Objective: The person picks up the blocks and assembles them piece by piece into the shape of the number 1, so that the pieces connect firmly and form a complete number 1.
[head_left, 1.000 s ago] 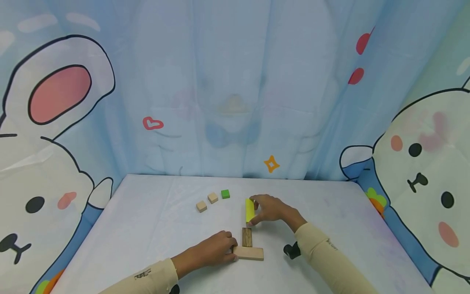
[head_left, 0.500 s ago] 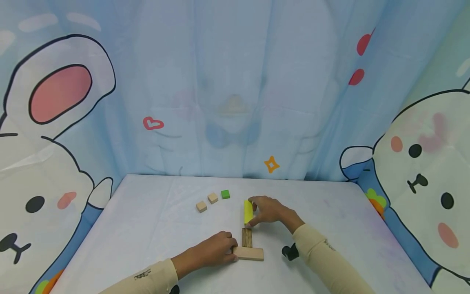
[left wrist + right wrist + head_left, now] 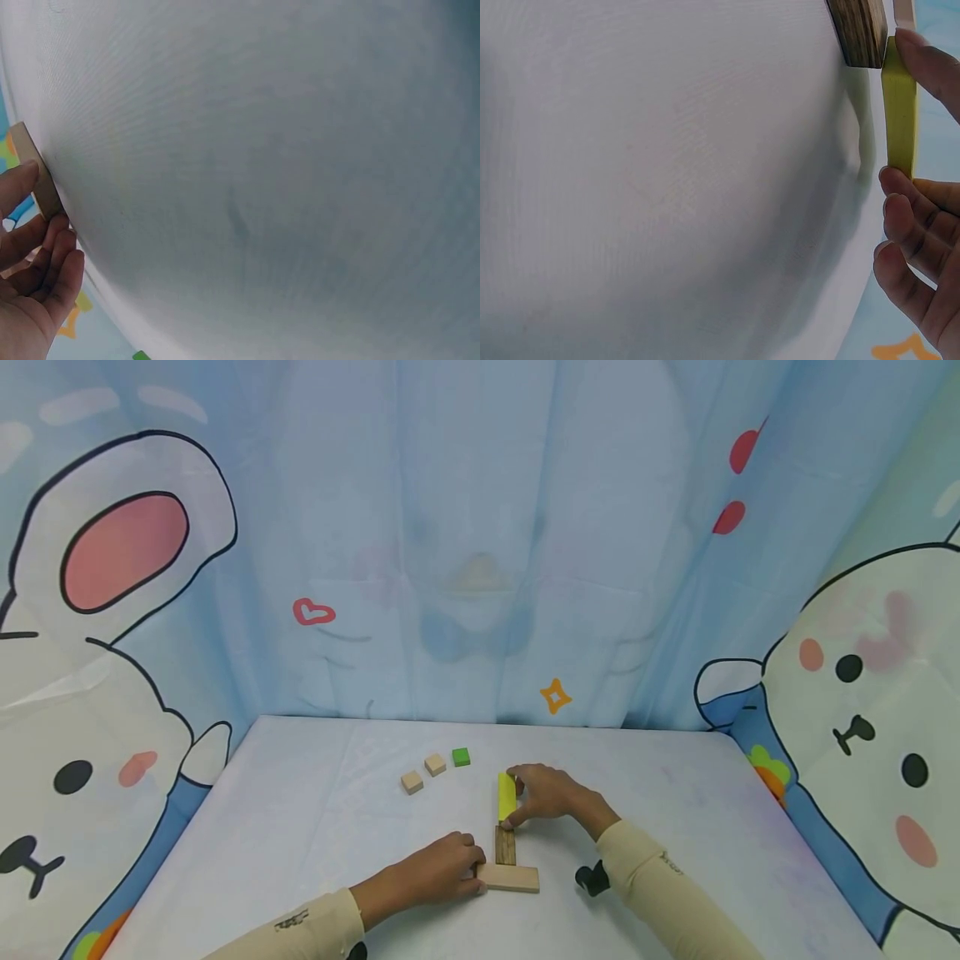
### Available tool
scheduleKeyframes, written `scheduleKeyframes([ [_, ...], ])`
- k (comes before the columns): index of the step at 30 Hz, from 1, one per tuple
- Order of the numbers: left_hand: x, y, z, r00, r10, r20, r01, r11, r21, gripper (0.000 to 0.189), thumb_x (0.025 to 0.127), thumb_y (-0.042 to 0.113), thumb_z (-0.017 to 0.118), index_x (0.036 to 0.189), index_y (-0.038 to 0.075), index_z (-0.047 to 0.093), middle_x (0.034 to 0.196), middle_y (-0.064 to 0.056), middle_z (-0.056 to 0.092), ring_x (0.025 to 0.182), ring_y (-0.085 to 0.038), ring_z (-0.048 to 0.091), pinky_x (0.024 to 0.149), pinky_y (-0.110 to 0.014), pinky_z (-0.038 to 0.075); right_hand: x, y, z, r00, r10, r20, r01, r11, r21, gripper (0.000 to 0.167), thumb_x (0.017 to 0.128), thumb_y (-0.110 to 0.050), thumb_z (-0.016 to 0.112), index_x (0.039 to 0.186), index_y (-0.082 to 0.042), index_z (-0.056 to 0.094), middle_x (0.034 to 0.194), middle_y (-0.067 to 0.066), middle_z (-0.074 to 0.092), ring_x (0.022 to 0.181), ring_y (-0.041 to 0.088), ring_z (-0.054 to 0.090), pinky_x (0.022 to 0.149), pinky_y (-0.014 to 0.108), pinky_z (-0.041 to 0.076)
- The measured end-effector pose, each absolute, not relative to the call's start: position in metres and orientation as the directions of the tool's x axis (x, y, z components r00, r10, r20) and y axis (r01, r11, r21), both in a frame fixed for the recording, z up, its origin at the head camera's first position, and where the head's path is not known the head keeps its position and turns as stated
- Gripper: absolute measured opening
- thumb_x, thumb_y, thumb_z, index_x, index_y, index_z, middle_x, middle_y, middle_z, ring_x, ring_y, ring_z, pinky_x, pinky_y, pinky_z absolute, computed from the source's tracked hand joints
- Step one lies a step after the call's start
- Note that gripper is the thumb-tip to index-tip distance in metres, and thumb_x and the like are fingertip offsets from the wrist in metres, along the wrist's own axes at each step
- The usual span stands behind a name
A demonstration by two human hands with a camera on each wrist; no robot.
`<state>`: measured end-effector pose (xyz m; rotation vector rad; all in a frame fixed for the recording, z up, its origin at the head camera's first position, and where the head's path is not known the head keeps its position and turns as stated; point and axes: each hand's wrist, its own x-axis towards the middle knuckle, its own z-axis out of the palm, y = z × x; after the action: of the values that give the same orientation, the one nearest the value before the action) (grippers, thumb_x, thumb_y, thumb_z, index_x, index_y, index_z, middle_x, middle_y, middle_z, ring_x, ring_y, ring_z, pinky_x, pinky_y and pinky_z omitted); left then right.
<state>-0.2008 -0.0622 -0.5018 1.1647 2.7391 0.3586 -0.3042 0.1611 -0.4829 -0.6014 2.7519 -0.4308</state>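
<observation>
A flat pale wooden block (image 3: 512, 878) lies crosswise on the table near the front. My left hand (image 3: 450, 868) pinches its left end; the left wrist view shows thumb and fingers on that wooden block (image 3: 36, 176). Behind it, pointing away from me, lies a dark brown grained block (image 3: 505, 845), its near end against the pale one. My right hand (image 3: 546, 792) holds a yellow block (image 3: 506, 793) lengthwise between thumb and fingers. In the right wrist view the yellow block (image 3: 900, 112) has its thumb end right at the dark brown block (image 3: 861, 34).
Farther back on the white-covered table (image 3: 322, 827) are two small pale wooden cubes (image 3: 412, 782) and a green cube (image 3: 461, 757). A light blue curtain (image 3: 480, 527) printed with cartoon animals hangs behind the table and along its sides.
My right hand has brought the yellow block slightly left and toward me, closing the gap to the dark brown block. The left hand and the pale block stay in place.
</observation>
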Motion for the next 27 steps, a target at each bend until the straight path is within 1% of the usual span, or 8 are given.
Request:
scheduleKeyframes([
  [19,-0.2012,-0.0625,-0.5036,-0.695,0.718,-0.041,0.684,0.677,0.271,0.031,0.092,0.038,0.073,0.113,0.016,0.073,0.091,0.011,0.064,0.078,0.003,0.049,0.071,-0.013,0.046,-0.3066,0.1596,-0.4890,-0.868,-0.444,-0.223,-0.355,0.868,-0.346,0.096,0.066,-0.056,0.089,0.140,-0.005,0.055,0.097,-0.004,0.061,0.085,0.013,0.052,0.073,0.033,0.047],
  [27,-0.2015,-0.0628,-0.5051,-0.687,0.725,-0.041,0.690,0.670,0.274,0.031,0.092,0.037,0.073,0.114,0.014,0.073,0.091,0.011,0.064,0.078,0.004,0.049,0.071,-0.012,0.046,-0.3067,0.1612,-0.4894,-0.860,-0.457,-0.227,-0.369,0.864,-0.341,0.095,0.066,-0.056,0.089,0.139,-0.005,0.055,0.098,-0.004,0.062,0.086,0.013,0.052,0.075,0.033,0.048],
])
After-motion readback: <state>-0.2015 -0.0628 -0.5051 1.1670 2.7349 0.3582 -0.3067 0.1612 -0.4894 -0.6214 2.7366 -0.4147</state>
